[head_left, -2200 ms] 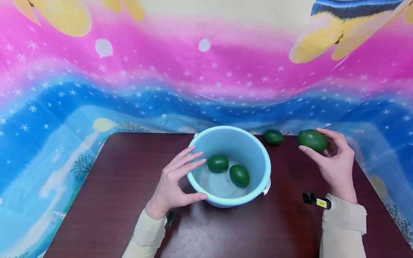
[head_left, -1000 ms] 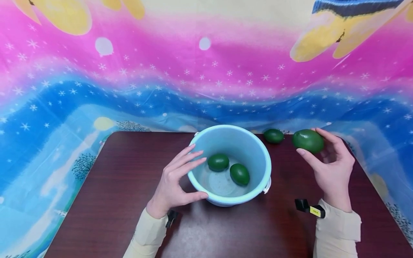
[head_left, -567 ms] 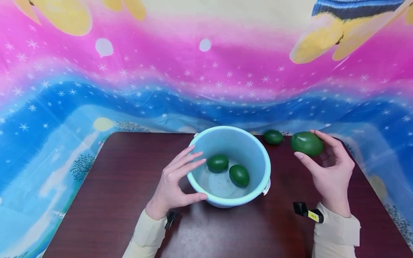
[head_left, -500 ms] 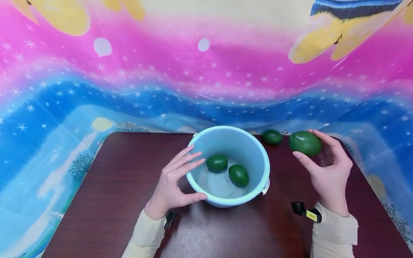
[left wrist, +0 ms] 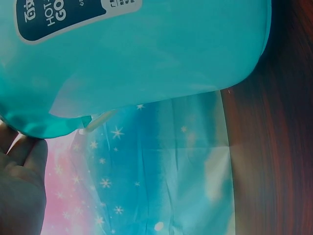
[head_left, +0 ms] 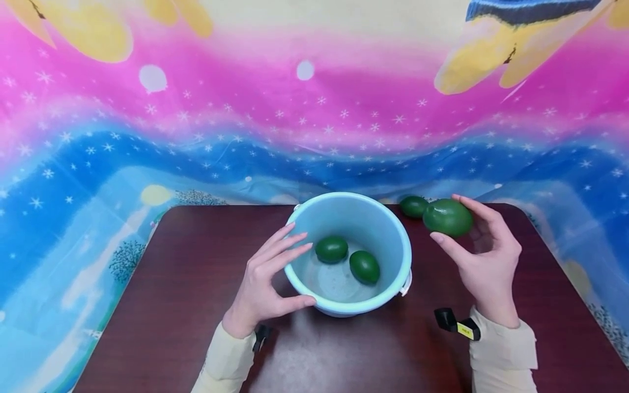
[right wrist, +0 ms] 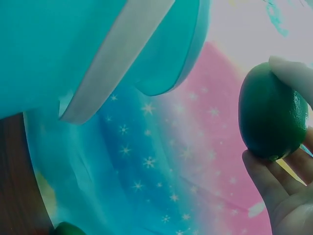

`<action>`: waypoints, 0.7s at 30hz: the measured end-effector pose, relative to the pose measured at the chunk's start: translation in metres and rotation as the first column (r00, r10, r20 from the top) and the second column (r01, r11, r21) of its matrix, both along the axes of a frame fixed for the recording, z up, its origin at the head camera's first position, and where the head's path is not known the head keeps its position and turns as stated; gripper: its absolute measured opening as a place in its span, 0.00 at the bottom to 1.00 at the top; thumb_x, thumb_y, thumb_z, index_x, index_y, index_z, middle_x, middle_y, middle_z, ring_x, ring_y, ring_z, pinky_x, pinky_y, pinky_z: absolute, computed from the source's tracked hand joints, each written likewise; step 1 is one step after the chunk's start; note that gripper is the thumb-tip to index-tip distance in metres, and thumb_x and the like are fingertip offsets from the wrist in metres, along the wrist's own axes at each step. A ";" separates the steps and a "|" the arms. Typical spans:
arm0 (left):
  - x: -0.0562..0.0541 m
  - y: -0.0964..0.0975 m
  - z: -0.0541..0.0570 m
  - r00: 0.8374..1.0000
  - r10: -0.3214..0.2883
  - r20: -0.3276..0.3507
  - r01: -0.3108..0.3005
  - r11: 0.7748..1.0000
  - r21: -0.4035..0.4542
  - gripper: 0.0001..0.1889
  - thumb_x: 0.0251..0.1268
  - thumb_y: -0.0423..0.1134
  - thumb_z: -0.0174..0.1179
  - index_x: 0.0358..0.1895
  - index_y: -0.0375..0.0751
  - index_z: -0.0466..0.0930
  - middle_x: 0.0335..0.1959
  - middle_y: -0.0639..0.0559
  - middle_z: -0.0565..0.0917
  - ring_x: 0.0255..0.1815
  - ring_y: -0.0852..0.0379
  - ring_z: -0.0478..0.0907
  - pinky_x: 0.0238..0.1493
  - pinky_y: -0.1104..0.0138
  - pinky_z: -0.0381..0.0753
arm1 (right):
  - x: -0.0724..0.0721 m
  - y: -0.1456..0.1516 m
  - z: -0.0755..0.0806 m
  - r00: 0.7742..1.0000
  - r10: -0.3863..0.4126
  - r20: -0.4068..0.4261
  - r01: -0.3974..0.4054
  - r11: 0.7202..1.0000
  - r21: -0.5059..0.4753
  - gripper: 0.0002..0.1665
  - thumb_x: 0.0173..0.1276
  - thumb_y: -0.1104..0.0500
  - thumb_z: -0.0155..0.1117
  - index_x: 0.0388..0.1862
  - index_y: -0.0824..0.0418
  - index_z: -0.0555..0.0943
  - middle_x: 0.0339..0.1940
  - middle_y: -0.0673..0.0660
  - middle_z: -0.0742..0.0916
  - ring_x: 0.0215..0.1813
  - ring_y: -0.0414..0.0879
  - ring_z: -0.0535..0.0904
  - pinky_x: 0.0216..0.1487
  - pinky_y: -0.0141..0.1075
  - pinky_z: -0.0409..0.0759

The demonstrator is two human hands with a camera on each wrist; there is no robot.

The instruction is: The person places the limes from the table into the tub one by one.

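A light blue bucket (head_left: 393, 284) stands on the table with two glossy dark green oval fruits inside, a left fruit (head_left: 331, 249) and a right fruit (head_left: 365, 267). My left hand (head_left: 265, 281) rests against its left rim, fingers fairly straight and spread, thumb at the front edge. In the left wrist view, the fingertips disappear behind the rim. To the right of the bucket, my right hand (head_left: 486, 256) holds another green oval fruit (right wrist: 271, 112) above the table between thumb and fingers. Behind that one, partly covered by it, lies a further green fruit (head_left: 413, 207) near the back edge.
The dark wooden table (head_left: 187, 305) has its back edge close to a patterned cloth backdrop (head_left: 245, 136). A pale handle (right wrist: 115, 63) hangs down the bucket's outside at the right.
My right hand has moved left with the fruit toward the bucket, so that the fruit now overlaps the one lying behind. The left hand and bucket have stayed put.
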State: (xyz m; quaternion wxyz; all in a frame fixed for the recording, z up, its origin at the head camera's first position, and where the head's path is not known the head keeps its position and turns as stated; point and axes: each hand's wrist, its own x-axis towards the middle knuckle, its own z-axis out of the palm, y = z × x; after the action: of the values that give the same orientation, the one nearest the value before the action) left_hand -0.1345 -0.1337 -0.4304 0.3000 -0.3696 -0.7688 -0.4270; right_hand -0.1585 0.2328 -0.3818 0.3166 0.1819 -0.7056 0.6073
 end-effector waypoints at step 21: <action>-0.001 -0.001 0.000 1.000 0.009 -0.003 -0.009 1.000 -0.009 0.41 0.56 0.68 0.70 0.61 0.37 0.83 0.62 0.41 0.81 0.71 0.35 0.68 0.70 0.49 0.69 | 0.017 -0.024 0.020 0.989 0.120 -0.089 -0.134 0.974 -0.180 0.38 0.50 0.81 0.75 0.63 0.80 0.75 0.61 0.74 0.80 0.62 0.56 0.79 0.62 0.35 0.78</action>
State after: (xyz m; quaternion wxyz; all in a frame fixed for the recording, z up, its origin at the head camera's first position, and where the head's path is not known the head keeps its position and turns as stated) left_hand -0.1354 -0.1347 -0.4301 0.3014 -0.3682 -0.7719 -0.4216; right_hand -0.1413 0.2089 -0.3619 0.3199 0.2198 -0.6199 0.6819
